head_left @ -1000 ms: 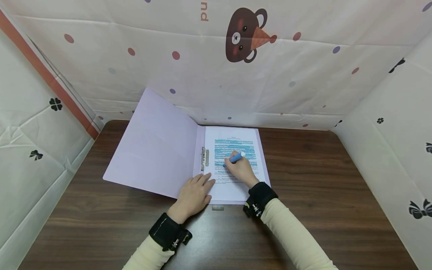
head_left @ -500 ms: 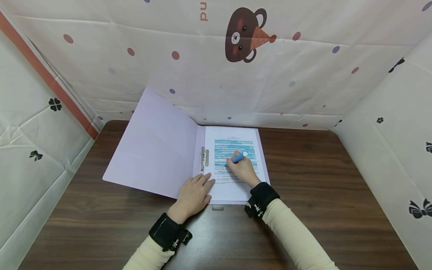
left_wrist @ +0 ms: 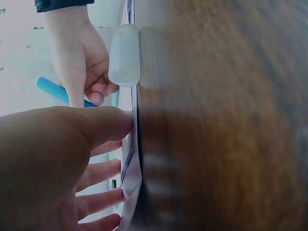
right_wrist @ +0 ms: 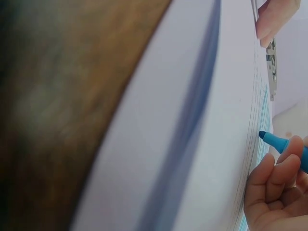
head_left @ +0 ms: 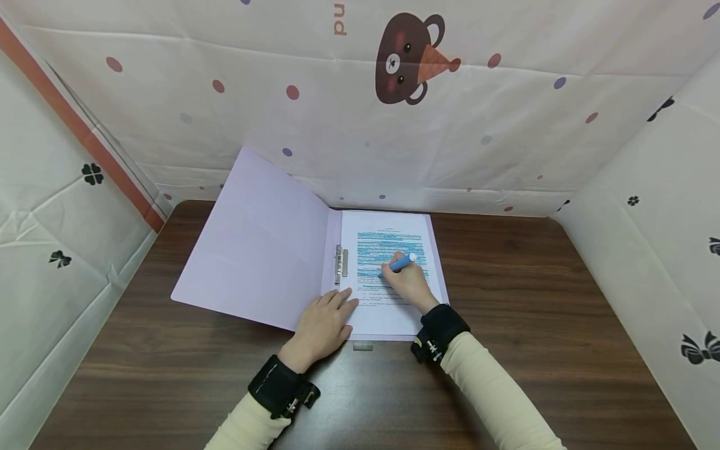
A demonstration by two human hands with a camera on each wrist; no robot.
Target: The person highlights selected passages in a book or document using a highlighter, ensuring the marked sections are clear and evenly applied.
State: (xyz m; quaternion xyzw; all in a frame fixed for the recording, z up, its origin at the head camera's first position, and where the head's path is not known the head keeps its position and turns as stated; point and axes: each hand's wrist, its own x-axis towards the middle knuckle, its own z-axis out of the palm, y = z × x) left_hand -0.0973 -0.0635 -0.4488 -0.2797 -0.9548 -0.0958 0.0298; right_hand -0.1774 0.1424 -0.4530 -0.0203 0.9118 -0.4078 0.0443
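Note:
My right hand [head_left: 409, 284] pinches a blue highlighter [head_left: 402, 263] with a white back end. Its dark blue tip points down at a printed sheet [head_left: 388, 322], right at the text lines, as the right wrist view shows. Bright blue strokes cover most lines in the upper part of the print. The sheet lies on the right side of an opened lilac folder [head_left: 259, 250], beside its metal clip [head_left: 338, 264]. My left hand [head_left: 320, 325] rests with spread fingers over the folder's lower fold and the sheet's lower left corner.
A small pale, rounded piece [left_wrist: 124, 55] lies on the brown wooden table [head_left: 506, 300], just off the folder's front edge. The raised folder cover leans toward the patterned cloth [head_left: 337, 125] behind. Similar cloth hangs at both sides.
My right hand has moved slightly to the right with the highlighter, along a line of print. The left hand and the folder have stayed in place.

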